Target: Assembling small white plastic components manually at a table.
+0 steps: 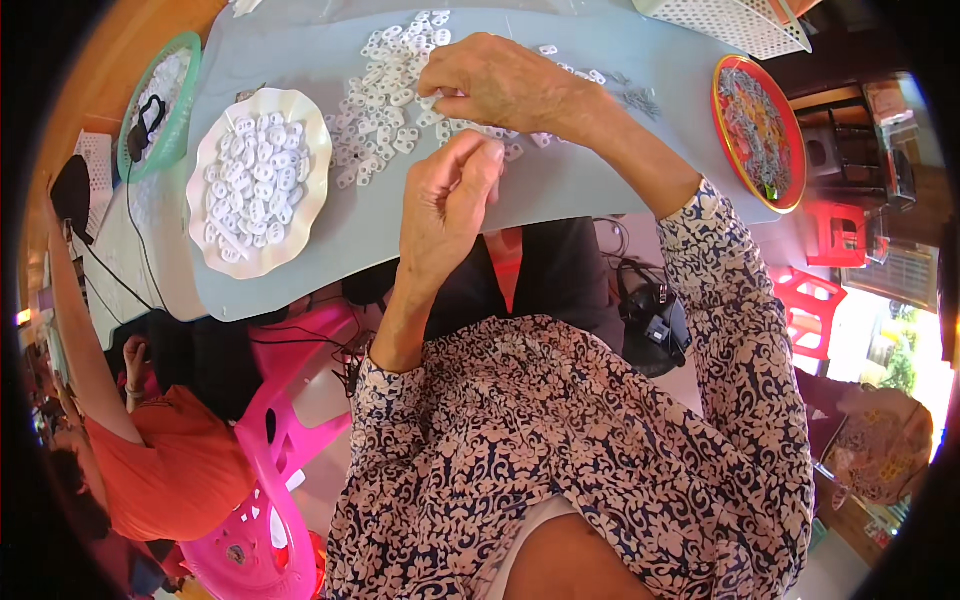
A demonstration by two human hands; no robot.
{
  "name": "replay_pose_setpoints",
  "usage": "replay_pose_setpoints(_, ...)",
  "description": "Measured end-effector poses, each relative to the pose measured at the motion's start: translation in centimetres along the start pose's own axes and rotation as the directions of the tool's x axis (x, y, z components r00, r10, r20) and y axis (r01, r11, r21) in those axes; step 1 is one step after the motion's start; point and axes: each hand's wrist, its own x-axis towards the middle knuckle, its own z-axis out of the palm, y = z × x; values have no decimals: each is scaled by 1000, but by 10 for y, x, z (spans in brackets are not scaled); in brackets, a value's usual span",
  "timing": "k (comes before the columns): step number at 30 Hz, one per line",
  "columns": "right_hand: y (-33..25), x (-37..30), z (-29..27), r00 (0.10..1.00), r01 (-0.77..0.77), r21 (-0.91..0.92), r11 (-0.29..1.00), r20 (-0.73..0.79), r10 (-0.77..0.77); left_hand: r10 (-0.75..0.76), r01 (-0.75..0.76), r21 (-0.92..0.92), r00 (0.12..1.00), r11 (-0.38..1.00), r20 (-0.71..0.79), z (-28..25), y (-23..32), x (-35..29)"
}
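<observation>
White plastic pieces (392, 92) seem light and stiff, best pinched edgewise; left hand (447, 205) curled, fingertips together, right hand (505, 85) grip unclear

Head view: we look steeply down from the wearer's head — patterned shirt (570, 430) nearest, left hand (445, 205) and right hand (515, 85) close below, table (590, 185) stretching far. Wide fisheye — we catch pink chair (292, 440) left, red stool (838, 238) right, edges bowed.
</observation>
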Motion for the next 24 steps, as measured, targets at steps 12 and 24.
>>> replay_pose_setpoints(12, 26, 2, 4, 979, 33, 14, 999, -200, -30, 116, -115, 14, 973, 993, -199, -18, 1, -3)
replay_pose_setpoints(24, -12, -12, -15, 979, -77, 182, 980, -170, 109, 78, -98, -52, 951, 994, -300, -28, 4, 4)
